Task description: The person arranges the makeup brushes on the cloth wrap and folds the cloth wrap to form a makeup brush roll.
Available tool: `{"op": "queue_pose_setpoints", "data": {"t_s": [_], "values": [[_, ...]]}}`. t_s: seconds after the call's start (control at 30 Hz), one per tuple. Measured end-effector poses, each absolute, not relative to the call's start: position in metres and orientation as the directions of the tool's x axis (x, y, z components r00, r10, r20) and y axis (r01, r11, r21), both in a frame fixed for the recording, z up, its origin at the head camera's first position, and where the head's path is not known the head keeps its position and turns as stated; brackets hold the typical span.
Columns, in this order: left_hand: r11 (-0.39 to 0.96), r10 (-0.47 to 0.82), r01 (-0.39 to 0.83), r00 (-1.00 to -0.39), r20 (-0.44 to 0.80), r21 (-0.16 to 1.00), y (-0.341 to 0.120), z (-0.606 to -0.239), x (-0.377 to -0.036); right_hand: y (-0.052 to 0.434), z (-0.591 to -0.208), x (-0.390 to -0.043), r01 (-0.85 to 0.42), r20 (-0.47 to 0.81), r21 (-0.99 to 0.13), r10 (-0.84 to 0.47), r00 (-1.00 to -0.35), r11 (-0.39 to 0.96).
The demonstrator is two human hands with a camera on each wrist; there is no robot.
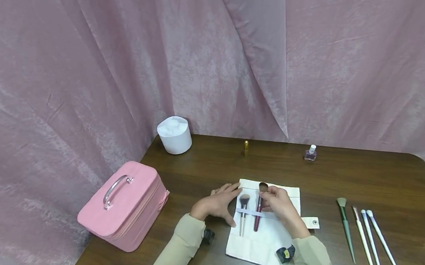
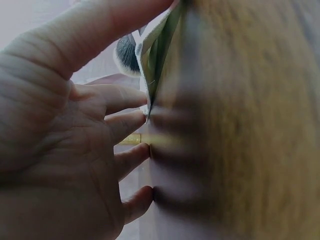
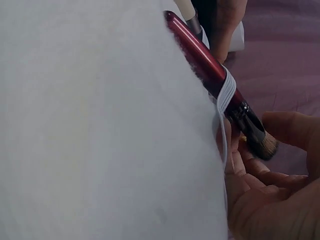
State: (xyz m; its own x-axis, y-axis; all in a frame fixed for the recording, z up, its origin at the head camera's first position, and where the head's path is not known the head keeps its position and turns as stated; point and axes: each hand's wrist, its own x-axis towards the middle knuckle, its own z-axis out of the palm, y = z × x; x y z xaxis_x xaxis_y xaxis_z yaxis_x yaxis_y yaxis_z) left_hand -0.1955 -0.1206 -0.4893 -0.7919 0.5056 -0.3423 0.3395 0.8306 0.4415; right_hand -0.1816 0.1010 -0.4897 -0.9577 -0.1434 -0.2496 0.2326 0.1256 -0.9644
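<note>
A white cloth brush roll was spread flat on a dark wooden bench, and everything else was placed around it. A red-handled brush was tucked under the roll's elastic band, just beside a pale-handled brush held by the same band. The right hand was laid on the roll, its fingers curled at the red-handled brush's bristle end, pinching it. The left hand was pressed on the roll's left edge, its fingers held straight and flat, grasping nothing. To the right of the roll, four loose brushes were laid side by side. To its left a pink case was set. Behind it a white jar, a small gold tube and a nail polish bottle were stood
</note>
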Motion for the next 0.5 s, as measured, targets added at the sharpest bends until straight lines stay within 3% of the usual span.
{"op": "queue_pose_setpoints", "data": {"t_s": [0.3, 0.5], "values": [[0.829, 0.506, 0.338, -0.793, -0.338, 0.446, -0.1205, -0.4881, -0.1951, 0.099, -0.4916, -0.18, 0.215, -0.239, -0.962, -0.136, -0.962, 0.17], [0.825, 0.507, 0.336, -0.795, -0.332, 0.455, -0.1198, -0.4885, -0.1948, 0.0975, -0.4919, -0.1774, 0.172, -0.222, -0.908, -0.091, -0.971, 0.383]]}}
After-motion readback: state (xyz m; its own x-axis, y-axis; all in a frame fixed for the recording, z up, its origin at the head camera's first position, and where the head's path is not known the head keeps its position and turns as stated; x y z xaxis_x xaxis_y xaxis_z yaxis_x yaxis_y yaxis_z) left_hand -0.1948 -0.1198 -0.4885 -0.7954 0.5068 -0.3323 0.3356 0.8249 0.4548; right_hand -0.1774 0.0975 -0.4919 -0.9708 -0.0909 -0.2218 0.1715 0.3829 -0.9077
